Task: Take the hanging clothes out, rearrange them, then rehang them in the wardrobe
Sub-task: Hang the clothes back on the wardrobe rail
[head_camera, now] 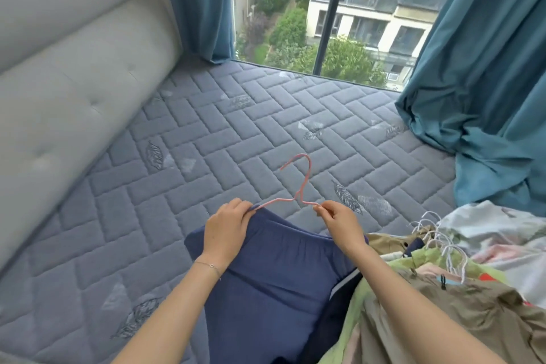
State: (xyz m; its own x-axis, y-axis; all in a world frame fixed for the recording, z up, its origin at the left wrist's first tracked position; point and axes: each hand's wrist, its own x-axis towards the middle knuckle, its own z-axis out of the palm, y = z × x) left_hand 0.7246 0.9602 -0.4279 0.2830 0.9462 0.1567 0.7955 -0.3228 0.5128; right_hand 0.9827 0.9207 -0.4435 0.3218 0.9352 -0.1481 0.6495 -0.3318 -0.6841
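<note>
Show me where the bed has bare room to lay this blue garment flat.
Bare mattress lies between the headboard, the window and the hanger, also left of the blue garment. Crowded on the right: curtain and clothes pile.

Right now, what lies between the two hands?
The pink hanger, pinched by left hand and right hand, bridges them in the head view; blue garment lies nearer the person.
</note>
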